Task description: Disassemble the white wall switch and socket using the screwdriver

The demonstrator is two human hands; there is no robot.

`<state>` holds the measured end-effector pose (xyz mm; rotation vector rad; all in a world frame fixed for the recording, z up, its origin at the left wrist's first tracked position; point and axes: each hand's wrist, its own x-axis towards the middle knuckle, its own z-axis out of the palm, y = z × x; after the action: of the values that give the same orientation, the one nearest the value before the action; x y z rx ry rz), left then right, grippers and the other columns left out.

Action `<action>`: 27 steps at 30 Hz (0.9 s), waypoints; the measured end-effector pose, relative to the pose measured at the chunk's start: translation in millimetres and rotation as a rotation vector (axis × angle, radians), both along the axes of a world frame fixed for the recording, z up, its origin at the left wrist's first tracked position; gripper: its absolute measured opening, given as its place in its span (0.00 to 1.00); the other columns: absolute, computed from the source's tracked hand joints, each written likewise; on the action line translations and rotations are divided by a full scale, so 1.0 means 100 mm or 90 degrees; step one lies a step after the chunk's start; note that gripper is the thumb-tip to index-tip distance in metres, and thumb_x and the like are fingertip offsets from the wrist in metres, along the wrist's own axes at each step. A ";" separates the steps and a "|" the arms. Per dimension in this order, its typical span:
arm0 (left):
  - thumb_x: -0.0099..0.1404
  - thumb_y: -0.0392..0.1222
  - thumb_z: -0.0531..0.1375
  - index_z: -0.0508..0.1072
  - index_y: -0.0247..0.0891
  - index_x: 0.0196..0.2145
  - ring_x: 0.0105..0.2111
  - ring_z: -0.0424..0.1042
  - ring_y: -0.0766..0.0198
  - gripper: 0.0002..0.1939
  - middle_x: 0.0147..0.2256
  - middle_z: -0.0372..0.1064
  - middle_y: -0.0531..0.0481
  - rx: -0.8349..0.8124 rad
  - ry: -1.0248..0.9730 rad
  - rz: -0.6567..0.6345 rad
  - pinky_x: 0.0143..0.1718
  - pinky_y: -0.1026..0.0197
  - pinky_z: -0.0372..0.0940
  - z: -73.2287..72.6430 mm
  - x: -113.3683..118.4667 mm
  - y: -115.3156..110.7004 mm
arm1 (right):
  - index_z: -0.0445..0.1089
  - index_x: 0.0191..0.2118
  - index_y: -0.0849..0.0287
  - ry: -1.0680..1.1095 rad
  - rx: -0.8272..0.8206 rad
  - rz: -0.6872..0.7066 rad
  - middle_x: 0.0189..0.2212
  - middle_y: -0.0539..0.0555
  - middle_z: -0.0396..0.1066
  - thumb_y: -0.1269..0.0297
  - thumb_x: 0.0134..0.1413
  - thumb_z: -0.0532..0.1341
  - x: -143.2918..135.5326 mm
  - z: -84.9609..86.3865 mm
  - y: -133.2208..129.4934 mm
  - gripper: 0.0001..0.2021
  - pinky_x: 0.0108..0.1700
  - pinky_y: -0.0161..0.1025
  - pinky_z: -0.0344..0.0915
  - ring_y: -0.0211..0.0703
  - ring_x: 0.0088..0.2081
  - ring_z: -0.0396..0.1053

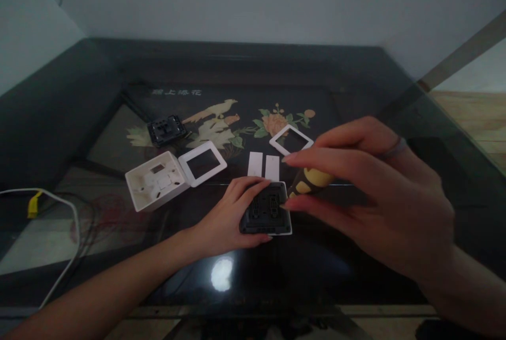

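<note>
My left hand (233, 219) grips a white box with a black switch module (265, 211) seated in it, fingers over its top edge and thumb along the bottom. Two dark rectangular mechanisms show on the module's face. To the right, my right hand (379, 203) has thumb and index finger around a yellow-and-black screwdriver (314, 181). Only its handle shows; I cannot make out the shaft or tip. Just behind the box lie two white rectangular switch buttons (255, 163). A white square frame (291, 140) lies beyond my right fingertips.
Left on the glass tabletop (348, 282) are an open white back box (156, 182), another white frame (203, 164) touching it, and a second black switch module (166, 129). A white cable (75, 224) with a yellow tag (34, 205) runs along the left edge.
</note>
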<state>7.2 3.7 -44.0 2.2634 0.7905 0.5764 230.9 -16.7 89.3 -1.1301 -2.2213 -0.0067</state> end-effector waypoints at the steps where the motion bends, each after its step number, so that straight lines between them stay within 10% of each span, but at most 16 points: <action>1: 0.57 0.53 0.69 0.48 0.47 0.66 0.60 0.55 0.42 0.47 0.60 0.53 0.39 0.000 -0.002 0.001 0.60 0.35 0.58 0.00 0.00 0.00 | 0.71 0.50 0.53 0.002 0.010 -0.007 0.39 0.50 0.72 0.63 0.59 0.64 -0.01 -0.01 0.00 0.13 0.44 0.33 0.73 0.39 0.39 0.73; 8: 0.57 0.52 0.68 0.47 0.47 0.66 0.61 0.55 0.41 0.47 0.61 0.52 0.39 -0.005 0.007 -0.001 0.61 0.34 0.58 0.01 0.00 0.00 | 0.67 0.55 0.53 0.017 -0.128 0.000 0.49 0.48 0.75 0.72 0.61 0.60 0.05 0.11 -0.07 0.17 0.53 0.39 0.72 0.42 0.46 0.75; 13: 0.57 0.53 0.68 0.49 0.45 0.66 0.60 0.56 0.42 0.47 0.60 0.53 0.39 0.006 0.000 0.002 0.61 0.36 0.58 -0.01 -0.01 0.00 | 0.71 0.48 0.51 -0.005 -0.018 -0.004 0.45 0.49 0.72 0.57 0.58 0.64 0.01 0.05 -0.05 0.13 0.49 0.35 0.73 0.40 0.45 0.73; 21: 0.57 0.53 0.69 0.49 0.46 0.66 0.59 0.56 0.43 0.47 0.60 0.54 0.39 0.018 -0.006 0.003 0.60 0.36 0.59 0.00 0.00 0.00 | 0.65 0.57 0.53 -0.029 -0.115 0.052 0.50 0.48 0.74 0.66 0.64 0.57 0.07 0.10 -0.06 0.17 0.50 0.33 0.72 0.40 0.45 0.75; 27: 0.57 0.53 0.68 0.49 0.45 0.66 0.60 0.55 0.41 0.47 0.61 0.53 0.39 0.007 -0.012 0.000 0.60 0.34 0.58 0.01 -0.01 0.00 | 0.70 0.45 0.49 -0.010 0.021 -0.027 0.37 0.46 0.72 0.64 0.59 0.64 0.02 0.03 -0.04 0.09 0.42 0.31 0.73 0.37 0.37 0.74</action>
<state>6.7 3.9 -43.0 2.2646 0.7800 0.6014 232.8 -20.6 92.0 -1.1623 -2.2026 -0.0700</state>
